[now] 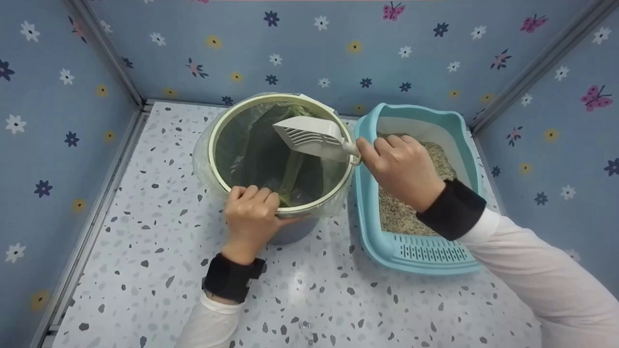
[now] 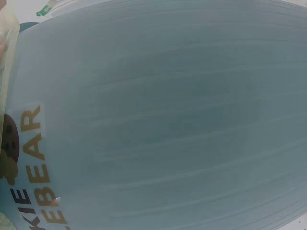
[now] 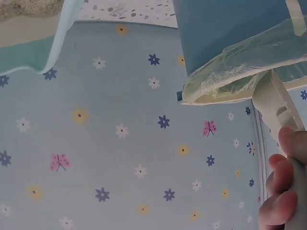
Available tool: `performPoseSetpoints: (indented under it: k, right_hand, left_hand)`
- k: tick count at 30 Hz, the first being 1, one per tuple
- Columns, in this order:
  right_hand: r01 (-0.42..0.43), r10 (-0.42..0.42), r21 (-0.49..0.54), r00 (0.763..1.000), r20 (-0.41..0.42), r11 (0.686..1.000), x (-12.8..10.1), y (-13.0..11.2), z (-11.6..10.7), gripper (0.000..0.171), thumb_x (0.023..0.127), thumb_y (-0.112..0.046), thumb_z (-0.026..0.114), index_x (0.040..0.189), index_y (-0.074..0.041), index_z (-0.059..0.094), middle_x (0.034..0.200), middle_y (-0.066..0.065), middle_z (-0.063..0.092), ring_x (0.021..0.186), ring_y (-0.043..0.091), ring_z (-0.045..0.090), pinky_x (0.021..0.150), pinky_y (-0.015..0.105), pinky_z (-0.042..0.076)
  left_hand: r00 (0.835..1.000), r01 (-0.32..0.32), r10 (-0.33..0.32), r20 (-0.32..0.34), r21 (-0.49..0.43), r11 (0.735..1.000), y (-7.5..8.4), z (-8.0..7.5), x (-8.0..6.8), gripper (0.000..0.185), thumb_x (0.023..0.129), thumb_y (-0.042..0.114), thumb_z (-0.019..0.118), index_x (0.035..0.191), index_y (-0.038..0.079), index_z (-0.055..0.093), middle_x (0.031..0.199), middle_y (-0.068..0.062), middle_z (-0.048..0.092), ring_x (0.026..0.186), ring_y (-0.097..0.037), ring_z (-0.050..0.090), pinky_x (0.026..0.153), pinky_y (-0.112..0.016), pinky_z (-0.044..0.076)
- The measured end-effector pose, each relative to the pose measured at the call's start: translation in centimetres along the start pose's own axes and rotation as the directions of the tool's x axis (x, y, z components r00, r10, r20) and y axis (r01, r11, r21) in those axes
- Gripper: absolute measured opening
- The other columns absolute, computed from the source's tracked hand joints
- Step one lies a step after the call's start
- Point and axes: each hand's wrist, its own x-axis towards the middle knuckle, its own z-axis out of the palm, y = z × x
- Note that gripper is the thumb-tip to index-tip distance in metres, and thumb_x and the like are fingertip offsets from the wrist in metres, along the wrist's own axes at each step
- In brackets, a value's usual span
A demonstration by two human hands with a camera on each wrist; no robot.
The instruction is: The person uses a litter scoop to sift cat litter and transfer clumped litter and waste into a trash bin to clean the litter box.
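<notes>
Scoop (image 1: 312, 137) is held by its handle in the right hand (image 1: 399, 166), fingers curled round it; its long axis runs toward ten o'clock, head over the lined bin (image 1: 280, 152). The left hand (image 1: 251, 212) grips the bin's rim at six o'clock. The litter tray (image 1: 416, 251) sits at three o'clock.

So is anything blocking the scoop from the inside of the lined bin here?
Nothing visible does. The right hand holds the scoop by its handle, with the slotted head already over the open mouth of the bin. The left hand grips the near rim, clear of the scoop.
</notes>
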Motion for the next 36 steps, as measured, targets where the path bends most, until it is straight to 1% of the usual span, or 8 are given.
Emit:
performPoseSetpoints:
  k: [7,10,13,15,18,24,32,36]
  right_hand:
    - [-0.172,0.168,0.13,0.985,0.041,0.976,-1.3,0.9,-0.5,0.014,0.084,-0.009,0.063,0.096,-0.002,0.065,0.061,0.007,0.06,0.041,0.019,0.044,0.037,0.032,0.031]
    - [-0.249,0.24,0.161,0.968,0.072,0.955,-1.9,1.4,-0.9,0.012,0.081,-0.009,0.064,0.092,-0.003,0.063,0.058,0.005,0.057,0.039,0.017,0.04,0.036,0.031,0.029]
    - [-0.336,0.315,0.196,0.94,0.129,0.921,-2.6,1.9,-1.3,0.015,0.085,-0.018,0.066,0.089,-0.004,0.061,0.052,0.002,0.048,0.04,0.014,0.035,0.037,0.029,0.027]
    - [-0.406,0.375,0.225,0.911,0.171,0.886,-3.3,2.4,-1.5,0.022,0.087,-0.025,0.067,0.088,-0.003,0.061,0.05,0.0,0.041,0.04,0.012,0.032,0.038,0.028,0.026]
    - [-0.516,0.465,0.243,0.853,0.238,0.822,-4.4,3.0,-1.8,0.028,0.09,-0.03,0.064,0.088,-0.002,0.06,0.051,-0.003,0.036,0.041,0.011,0.029,0.039,0.028,0.026]
    - [-0.682,0.599,0.234,0.725,0.339,0.693,-7.1,4.0,-2.0,0.033,0.094,-0.034,0.057,0.084,-0.003,0.057,0.052,-0.001,0.039,0.04,0.012,0.03,0.039,0.028,0.026]
    - [-0.779,0.67,0.17,0.611,0.421,0.604,-10.8,4.9,-1.5,0.039,0.096,-0.036,0.052,0.081,-0.001,0.058,0.052,0.002,0.041,0.041,0.014,0.033,0.041,0.03,0.026]
    - [-0.824,0.677,0.102,0.522,0.518,0.557,-12.2,5.4,-1.1,0.042,0.097,-0.038,0.05,0.082,0.001,0.058,0.055,0.005,0.043,0.044,0.018,0.037,0.043,0.031,0.027]
  left_hand:
    - [1.0,-0.002,0.002,-0.03,-0.002,1.0,0.0,0.0,0.1,0.074,0.059,0.08,0.06,0.049,0.012,0.033,0.045,0.0,0.033,0.042,-0.021,0.036,0.052,-0.037,0.034]
    - [0.999,-0.001,0.001,-0.035,-0.001,1.0,0.0,0.0,0.1,0.075,0.058,0.081,0.061,0.049,0.012,0.032,0.045,0.0,0.031,0.042,-0.021,0.035,0.051,-0.037,0.034]
    - [1.0,-0.001,0.001,-0.029,0.003,1.0,0.0,-0.1,0.1,0.075,0.057,0.081,0.06,0.048,0.012,0.032,0.044,0.0,0.032,0.042,-0.021,0.035,0.051,-0.037,0.033]
    - [1.0,-0.002,0.002,-0.026,0.006,1.0,0.0,0.0,0.1,0.075,0.057,0.082,0.06,0.048,0.012,0.032,0.044,0.0,0.032,0.041,-0.021,0.035,0.051,-0.037,0.033]
    - [1.0,-0.004,0.005,-0.026,0.006,1.0,0.0,0.0,0.1,0.075,0.057,0.082,0.059,0.048,0.012,0.032,0.044,0.001,0.032,0.041,-0.021,0.035,0.051,-0.037,0.033]
    - [1.0,-0.006,0.006,-0.027,0.01,1.0,-0.1,0.1,0.0,0.075,0.06,0.082,0.057,0.048,0.012,0.033,0.045,0.0,0.033,0.042,-0.021,0.036,0.051,-0.037,0.033]
    - [0.999,-0.01,0.011,-0.03,0.009,1.0,-0.1,0.1,0.0,0.074,0.061,0.081,0.058,0.049,0.012,0.034,0.045,0.0,0.034,0.043,-0.022,0.038,0.052,-0.037,0.034]
    - [1.0,-0.007,0.007,-0.022,-0.001,1.0,-0.1,0.1,-0.1,0.074,0.062,0.08,0.058,0.049,0.012,0.034,0.046,0.0,0.035,0.044,-0.022,0.038,0.053,-0.037,0.035]
